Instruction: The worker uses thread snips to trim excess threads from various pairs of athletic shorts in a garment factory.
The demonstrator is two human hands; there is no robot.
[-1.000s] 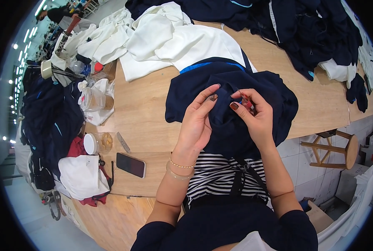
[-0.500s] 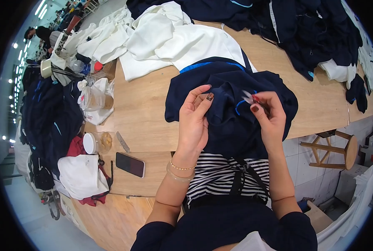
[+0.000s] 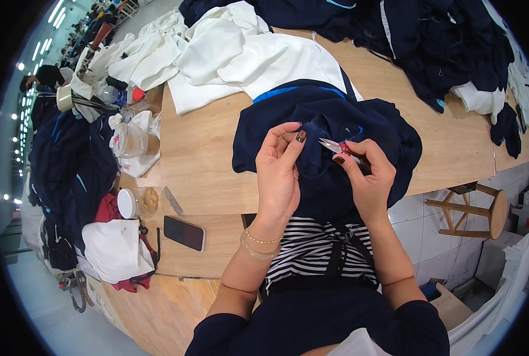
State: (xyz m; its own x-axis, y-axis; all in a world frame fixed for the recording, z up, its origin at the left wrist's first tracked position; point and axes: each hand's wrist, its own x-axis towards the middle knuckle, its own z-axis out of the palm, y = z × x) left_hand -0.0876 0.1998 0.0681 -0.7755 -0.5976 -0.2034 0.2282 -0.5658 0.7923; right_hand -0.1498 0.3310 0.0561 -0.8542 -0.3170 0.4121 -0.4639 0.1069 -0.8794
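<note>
A dark navy garment (image 3: 389,136) with bright blue trim lies bunched on the wooden table in front of me. My left hand (image 3: 279,154) pinches a fold of it between thumb and fingers. In my right hand (image 3: 368,178) are small thread snips (image 3: 334,145) with red on the handle. Their pointed blades aim left, toward the fold at my left fingertips, with a small gap between. The garment's lower part hangs over the table edge at my lap.
White fabric pieces (image 3: 217,59) lie behind the garment, and more navy garments (image 3: 454,53) at the far right. On the left are a phone (image 3: 184,233), a grey cutter (image 3: 173,200), a white-lidded jar (image 3: 137,203) and a bagged plastic tub (image 3: 137,142). A wooden stool (image 3: 496,212) stands at right.
My right hand has moved left and slightly down, bringing the snips closer to my left fingertips. The blades have turned to point left. My left hand has barely shifted.
</note>
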